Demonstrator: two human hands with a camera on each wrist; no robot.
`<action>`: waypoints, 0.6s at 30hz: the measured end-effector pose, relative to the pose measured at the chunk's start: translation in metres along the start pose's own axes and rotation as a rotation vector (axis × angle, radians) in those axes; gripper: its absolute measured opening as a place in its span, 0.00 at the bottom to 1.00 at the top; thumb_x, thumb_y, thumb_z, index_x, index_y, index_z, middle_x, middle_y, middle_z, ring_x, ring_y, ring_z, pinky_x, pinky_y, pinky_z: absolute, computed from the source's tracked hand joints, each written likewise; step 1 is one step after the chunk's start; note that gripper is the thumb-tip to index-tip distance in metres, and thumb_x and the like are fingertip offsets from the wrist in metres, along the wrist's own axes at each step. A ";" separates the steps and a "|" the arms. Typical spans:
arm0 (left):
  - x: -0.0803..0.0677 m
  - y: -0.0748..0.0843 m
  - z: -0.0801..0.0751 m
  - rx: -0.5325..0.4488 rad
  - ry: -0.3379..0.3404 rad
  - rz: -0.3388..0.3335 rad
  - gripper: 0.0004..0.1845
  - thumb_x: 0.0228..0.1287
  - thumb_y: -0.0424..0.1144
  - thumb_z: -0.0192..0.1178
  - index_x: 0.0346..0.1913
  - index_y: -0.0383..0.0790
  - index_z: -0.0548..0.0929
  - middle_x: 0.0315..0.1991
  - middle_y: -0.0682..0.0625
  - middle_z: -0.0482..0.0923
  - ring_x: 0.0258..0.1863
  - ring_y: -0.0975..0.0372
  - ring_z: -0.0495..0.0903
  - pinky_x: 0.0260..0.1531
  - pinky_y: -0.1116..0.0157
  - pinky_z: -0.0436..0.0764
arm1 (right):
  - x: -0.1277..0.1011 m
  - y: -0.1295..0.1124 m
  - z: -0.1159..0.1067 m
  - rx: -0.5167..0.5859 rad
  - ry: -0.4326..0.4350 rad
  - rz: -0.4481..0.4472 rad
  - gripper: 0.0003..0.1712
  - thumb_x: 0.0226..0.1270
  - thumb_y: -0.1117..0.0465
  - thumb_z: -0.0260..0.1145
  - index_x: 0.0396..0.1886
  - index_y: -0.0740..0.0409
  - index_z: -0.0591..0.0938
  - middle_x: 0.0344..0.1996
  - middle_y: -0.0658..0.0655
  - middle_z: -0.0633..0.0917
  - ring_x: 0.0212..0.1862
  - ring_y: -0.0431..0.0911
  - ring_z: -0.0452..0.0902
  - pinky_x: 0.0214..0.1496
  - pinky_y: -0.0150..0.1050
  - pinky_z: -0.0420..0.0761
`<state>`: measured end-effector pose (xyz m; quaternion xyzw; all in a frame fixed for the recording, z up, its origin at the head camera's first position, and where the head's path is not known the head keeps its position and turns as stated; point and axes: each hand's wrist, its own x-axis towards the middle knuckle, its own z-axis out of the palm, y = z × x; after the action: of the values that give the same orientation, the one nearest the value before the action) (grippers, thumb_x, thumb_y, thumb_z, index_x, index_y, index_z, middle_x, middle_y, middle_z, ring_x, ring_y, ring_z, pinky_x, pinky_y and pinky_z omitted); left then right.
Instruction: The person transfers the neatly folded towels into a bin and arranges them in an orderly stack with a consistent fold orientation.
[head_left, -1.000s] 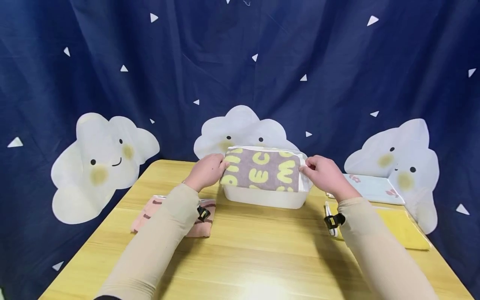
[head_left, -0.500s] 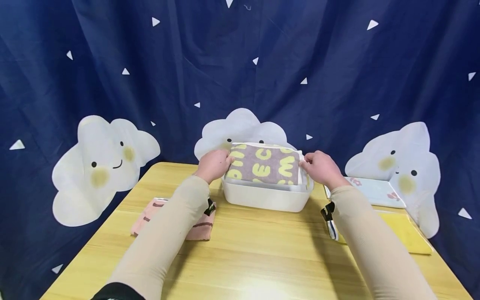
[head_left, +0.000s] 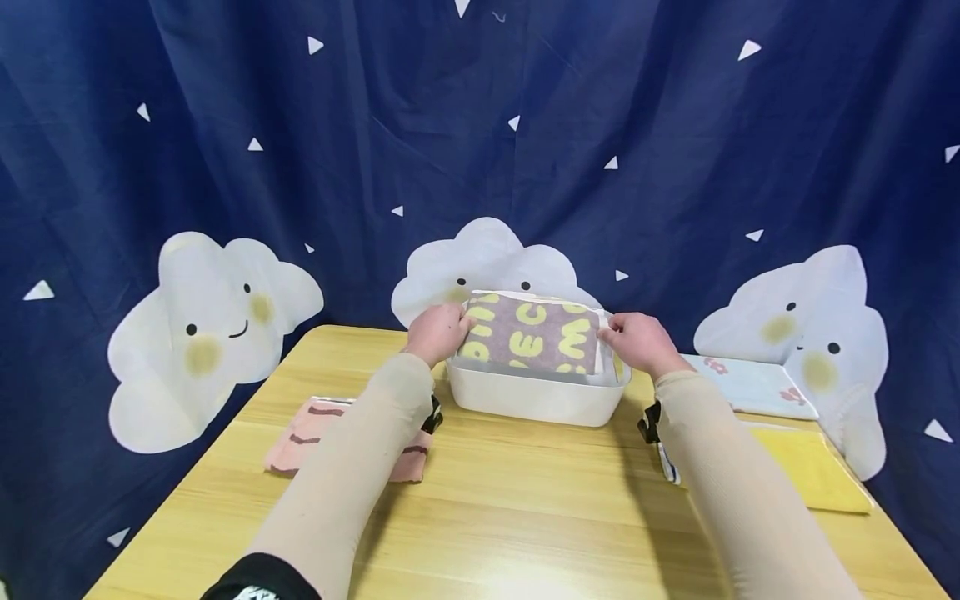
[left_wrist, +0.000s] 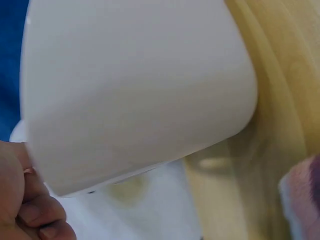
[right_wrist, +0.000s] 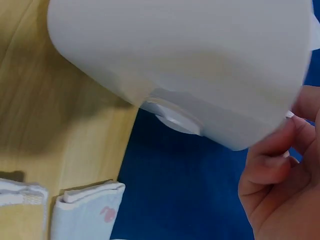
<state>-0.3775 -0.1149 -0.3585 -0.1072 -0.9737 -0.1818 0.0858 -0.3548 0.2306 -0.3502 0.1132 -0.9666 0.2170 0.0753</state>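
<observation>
A folded purple towel (head_left: 532, 335) with yellow letters stands tilted inside the white bin (head_left: 536, 398), its upper part above the rim. At the towel's left edge my left hand (head_left: 438, 332) pinches it. My right hand (head_left: 639, 340) pinches the white border on the other side. The left wrist view shows curled fingers of the left hand (left_wrist: 37, 205) beside the bin's wall (left_wrist: 140, 90). In the right wrist view, thumb and fingers of the right hand (right_wrist: 280, 170) meet at a bit of white cloth by the bin's rim; the rest of the towel is hidden there.
A pink towel (head_left: 303, 433) with dark stripes lies on the wooden table (head_left: 517, 500), partly under the left arm. At right lie a folded light blue towel (head_left: 757, 387) with flowers and a folded yellow towel (head_left: 813, 467). Behind hangs a dark blue curtain (head_left: 345, 150) with clouds.
The purple towel has gone from over the bin's front rim back and down into the bin, so the front rim now shows. Both hands have kept hold of it.
</observation>
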 end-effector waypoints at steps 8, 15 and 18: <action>0.002 -0.003 0.022 -0.003 -0.010 -0.046 0.17 0.79 0.52 0.50 0.34 0.45 0.76 0.25 0.50 0.76 0.28 0.56 0.76 0.30 0.56 0.74 | 0.005 0.009 0.015 -0.040 -0.034 0.026 0.18 0.74 0.53 0.61 0.23 0.54 0.76 0.21 0.54 0.73 0.32 0.53 0.71 0.37 0.46 0.68; 0.004 -0.002 0.029 0.093 0.046 -0.012 0.16 0.78 0.52 0.52 0.37 0.45 0.78 0.27 0.50 0.78 0.30 0.54 0.79 0.32 0.52 0.78 | 0.007 0.008 0.016 -0.094 -0.038 0.053 0.19 0.73 0.54 0.60 0.21 0.54 0.72 0.20 0.54 0.69 0.31 0.54 0.70 0.37 0.46 0.68; 0.005 -0.003 0.030 0.119 0.055 -0.001 0.16 0.77 0.53 0.53 0.35 0.46 0.78 0.27 0.51 0.78 0.30 0.54 0.79 0.31 0.52 0.78 | 0.008 0.006 0.015 -0.102 -0.041 0.063 0.21 0.73 0.54 0.59 0.19 0.54 0.69 0.18 0.52 0.66 0.28 0.51 0.68 0.34 0.45 0.67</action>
<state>-0.3872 -0.1054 -0.3858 -0.0965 -0.9801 -0.1266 0.1186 -0.3653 0.2280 -0.3646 0.0830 -0.9809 0.1675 0.0544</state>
